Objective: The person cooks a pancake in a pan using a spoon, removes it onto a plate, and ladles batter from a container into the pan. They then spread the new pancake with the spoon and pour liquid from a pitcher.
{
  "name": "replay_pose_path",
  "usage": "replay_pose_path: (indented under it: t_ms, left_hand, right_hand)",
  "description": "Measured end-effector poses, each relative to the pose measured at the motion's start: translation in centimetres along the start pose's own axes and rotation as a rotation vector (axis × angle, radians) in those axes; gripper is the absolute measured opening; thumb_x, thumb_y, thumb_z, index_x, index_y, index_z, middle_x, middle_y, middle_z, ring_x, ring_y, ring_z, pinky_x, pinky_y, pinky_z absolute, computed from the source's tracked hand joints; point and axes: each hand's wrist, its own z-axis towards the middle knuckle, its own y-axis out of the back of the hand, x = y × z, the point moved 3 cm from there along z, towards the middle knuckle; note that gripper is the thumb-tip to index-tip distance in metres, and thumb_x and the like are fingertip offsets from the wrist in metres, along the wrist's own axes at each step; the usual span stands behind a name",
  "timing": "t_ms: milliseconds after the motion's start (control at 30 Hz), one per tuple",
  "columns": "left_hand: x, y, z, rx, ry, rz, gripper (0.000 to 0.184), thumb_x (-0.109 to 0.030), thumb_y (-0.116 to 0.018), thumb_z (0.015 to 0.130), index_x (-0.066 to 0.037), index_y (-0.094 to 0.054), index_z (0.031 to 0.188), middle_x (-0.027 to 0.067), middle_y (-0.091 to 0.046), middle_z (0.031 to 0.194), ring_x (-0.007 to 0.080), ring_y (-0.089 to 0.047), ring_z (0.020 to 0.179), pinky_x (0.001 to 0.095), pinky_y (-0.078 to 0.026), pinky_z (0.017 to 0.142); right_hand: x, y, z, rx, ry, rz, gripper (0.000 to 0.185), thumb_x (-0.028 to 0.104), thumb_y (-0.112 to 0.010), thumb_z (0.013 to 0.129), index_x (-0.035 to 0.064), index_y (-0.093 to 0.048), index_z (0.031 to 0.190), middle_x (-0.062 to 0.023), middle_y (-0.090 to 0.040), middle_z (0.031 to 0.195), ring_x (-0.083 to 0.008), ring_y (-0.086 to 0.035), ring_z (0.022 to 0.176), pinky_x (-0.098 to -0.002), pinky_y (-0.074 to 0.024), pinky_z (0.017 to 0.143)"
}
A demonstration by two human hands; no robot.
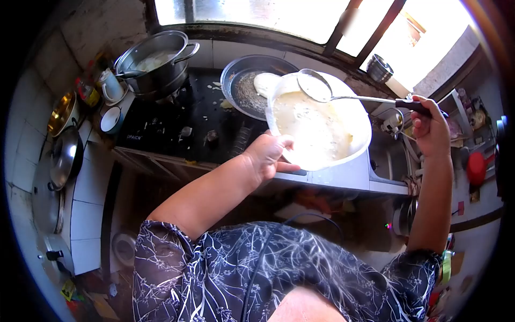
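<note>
The left hand (266, 155) bends its fingers round the white bowl (360, 121), some hidden, by the table (387, 186). The right hand (430, 126) curls its fingers tight on the ladle (370, 99), round end over the bowl. Best hold the bowl still so drips fall inside. Glare may hide some pale mix (311, 129); behind, the bowl covers part of the pan (230, 80).

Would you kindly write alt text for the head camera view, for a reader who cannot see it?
A person's left hand grips a white bowl of pale liquid while the right hand holds a ladle by its dark handle. Nearby are a shallow pan and, on a black stovetop, a steel pot.
</note>
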Motion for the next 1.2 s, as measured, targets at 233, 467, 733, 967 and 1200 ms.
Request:
replay_pose_path:
  t_ms: [233,467,733,967,1200]
  left_hand:
    - [0.4,0.6,-0.3,0.043,0.018,0.056,0.041,-0.004,-0.044,0.079,0.002,-0.033,0.119,0.0191,-0.05,0.105,0.0296,-0.055,0.094,0.0373,-0.055,0.062]
    - [2.8,-0.7,-0.1,0.06,0.113,-0.018,0.046,-0.002,-0.044,0.076,0.001,-0.032,0.12,0.0182,-0.05,0.107,0.0285,-0.057,0.092,0.0384,-0.055,0.063]
    - [3.0,-1.5,-1.1,0.067,0.147,-0.014,0.048,-0.002,-0.044,0.075,0.001,-0.031,0.121,0.0182,-0.05,0.107,0.0278,-0.056,0.092,0.0381,-0.054,0.065]
    - [2.6,-1.5,-1.0,0.044,0.136,-0.038,0.047,-0.003,-0.045,0.075,0.001,-0.032,0.12,0.0175,-0.05,0.107,0.0284,-0.056,0.092,0.0401,-0.054,0.067]
    - [1.2,-1.5,0.0,0.005,0.086,-0.059,0.044,-0.002,-0.043,0.075,0.004,-0.033,0.118,0.0201,-0.05,0.106,0.0313,-0.056,0.092,0.0414,-0.053,0.069]
  right_hand:
    - [0.8,-3.5,1.9,0.014,-0.023,0.043,0.02,0.016,-0.058,0.078,0.0018,-0.059,0.092,-0.0081,-0.06,0.064,-0.0073,-0.055,0.046,-0.0169,-0.0469,0.042]
    - [-2.0,-8.8,3.7,-0.039,0.178,-0.05,0.022,0.016,-0.057,0.079,-0.0005,-0.057,0.093,-0.0111,-0.06,0.065,-0.0127,-0.058,0.049,-0.0212,-0.0494,0.042]
    - [-4.0,-11.8,5.4,0.031,0.445,-0.253,0.02,0.014,-0.054,0.083,0.0008,-0.058,0.097,-0.0112,-0.061,0.067,-0.0166,-0.061,0.052,-0.0244,-0.0511,0.045]
    - [-3.6,-11.4,6.8,-0.023,0.258,0.067,0.018,0.014,-0.054,0.081,-0.0014,-0.056,0.091,-0.0125,-0.06,0.067,-0.0194,-0.061,0.053,-0.0265,-0.052,0.046]
    - [-4.5,-8.6,8.9,-0.077,-0.039,0.285,0.011,0.012,-0.054,0.08,0.0019,-0.055,0.081,-0.0104,-0.06,0.068,-0.0189,-0.062,0.058,-0.0288,-0.0548,0.052]
